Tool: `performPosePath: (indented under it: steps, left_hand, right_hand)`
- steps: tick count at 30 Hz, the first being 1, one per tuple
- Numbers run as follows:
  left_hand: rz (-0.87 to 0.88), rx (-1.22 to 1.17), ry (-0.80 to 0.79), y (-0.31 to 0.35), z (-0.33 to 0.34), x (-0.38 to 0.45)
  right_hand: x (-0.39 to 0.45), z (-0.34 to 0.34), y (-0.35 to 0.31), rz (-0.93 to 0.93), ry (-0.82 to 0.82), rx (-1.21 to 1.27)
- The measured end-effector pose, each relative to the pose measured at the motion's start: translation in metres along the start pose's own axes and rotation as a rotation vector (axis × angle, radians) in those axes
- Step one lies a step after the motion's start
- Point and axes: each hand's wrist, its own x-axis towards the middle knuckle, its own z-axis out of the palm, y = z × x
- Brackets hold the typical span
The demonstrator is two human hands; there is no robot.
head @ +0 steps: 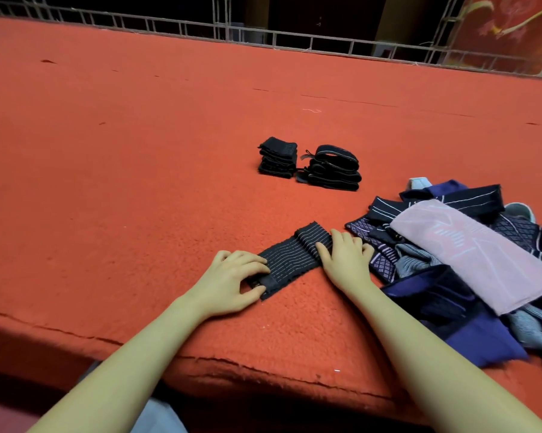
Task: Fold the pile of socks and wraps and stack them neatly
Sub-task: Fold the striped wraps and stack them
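A dark striped wrap (290,257) lies flat on the red carpeted surface (138,182) near its front edge. My left hand (232,281) presses its near end down, fingers curled over the edge. My right hand (346,257) rests on its far end, where the fabric is folded into a small roll. Farther back stand two neat stacks: folded black wraps (277,157) and folded dark socks (333,168). To the right lies a loose pile of socks and cloths (469,264), with a pink cloth (475,251) on top.
The red surface's front edge (263,367) runs just below my forearms, with a drop beneath it. A metal railing (263,35) borders the far side. A grey garment on my lap (157,417) shows at the bottom.
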Motion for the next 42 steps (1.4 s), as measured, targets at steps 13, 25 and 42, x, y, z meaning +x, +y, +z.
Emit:
performPosePath:
  steps: [13,25,42]
  left_hand:
    - [0.119,0.149,0.066,0.007,-0.003,0.001]
    - [0.038,0.173,0.030,0.007,-0.002,-0.003]
    - [-0.273,0.250,-0.335,0.046,0.035,0.078]
  right_hand:
    - [0.004,-0.002,-0.002,0.045,0.169,0.094]
    - [0.003,-0.013,-0.005,0.012,0.338,0.300]
    - [0.014,-0.035,0.024,-0.111,0.706,0.229]
